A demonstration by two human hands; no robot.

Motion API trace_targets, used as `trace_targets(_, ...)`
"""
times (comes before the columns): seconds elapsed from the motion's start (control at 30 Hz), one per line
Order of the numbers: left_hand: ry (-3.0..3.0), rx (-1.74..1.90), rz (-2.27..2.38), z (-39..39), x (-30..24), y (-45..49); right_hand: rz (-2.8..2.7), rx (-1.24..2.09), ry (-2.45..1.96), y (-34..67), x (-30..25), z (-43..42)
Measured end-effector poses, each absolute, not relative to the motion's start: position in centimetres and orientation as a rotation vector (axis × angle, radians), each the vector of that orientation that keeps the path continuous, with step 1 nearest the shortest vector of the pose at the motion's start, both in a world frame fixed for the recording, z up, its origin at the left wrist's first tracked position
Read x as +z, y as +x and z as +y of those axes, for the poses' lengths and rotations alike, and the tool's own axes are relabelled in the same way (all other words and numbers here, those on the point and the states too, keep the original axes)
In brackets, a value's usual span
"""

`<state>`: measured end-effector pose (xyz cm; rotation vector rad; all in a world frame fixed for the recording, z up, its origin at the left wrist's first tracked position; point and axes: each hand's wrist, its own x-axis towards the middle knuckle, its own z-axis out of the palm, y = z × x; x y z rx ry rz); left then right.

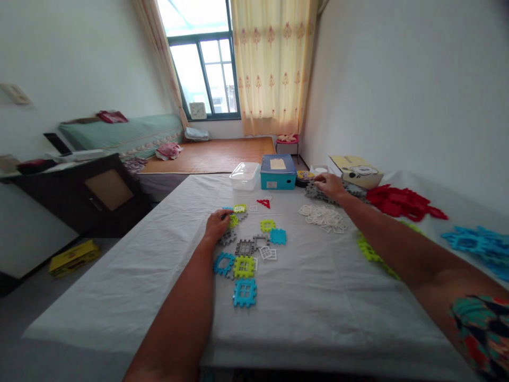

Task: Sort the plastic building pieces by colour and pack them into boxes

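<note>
My left hand (218, 224) is closed at the left edge of the laid-out pieces, by a lime-green interlocking panel (240, 208) and a grey panel (228, 237). Whatever its fingertips grip is too small to make out. Stretched forward, my right hand (329, 185) pinches a grey panel at the heap of grey interlocking panels (318, 193). Nearer me lie a blue panel with a white window insert (244, 293), a lime-green panel (244, 267) and a blue square panel (278, 236). Loose white window frames (265, 252) and a red triangular piece (263, 203) lie close by.
A pile of white frames (324, 218) lies below my right hand. Red panels (403, 202), blue panels (477, 244) and lime-green panels (374, 252) are heaped rightward. A clear plastic box (245, 176), blue box (278, 172) and yellow box (355, 171) stand at the back.
</note>
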<state>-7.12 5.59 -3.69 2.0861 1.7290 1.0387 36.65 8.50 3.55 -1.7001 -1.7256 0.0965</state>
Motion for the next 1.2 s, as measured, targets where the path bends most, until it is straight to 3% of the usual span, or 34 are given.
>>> trace_targets(0.17,2.104,1.031,1.746,5.5,-3.7,-7.1,-1.609,-0.073,-1.899,40.8,3.9,8.9)
trace_targets(0.3,2.085,1.036,1.744,5.4,-3.6,-6.9,-1.797,-0.231,-1.833,37.9,3.7,8.5)
trace_targets(0.53,2.078,1.031,1.742,5.2,-3.4,-6.8,-2.525,0.218,-1.118,24.1,1.3,0.6)
trace_targets(0.87,2.096,1.088,1.718,4.4,-3.1,-6.7,-2.721,0.163,-1.018,18.0,-0.2,-6.8)
trace_targets(1.07,2.088,1.099,1.683,4.5,-3.4,-6.7,-2.793,0.201,-0.416,15.1,0.5,-11.2)
trace_targets(1.2,2.093,1.083,1.694,4.5,-3.4,-6.8,-2.797,0.223,-0.444,15.1,-0.2,-11.7)
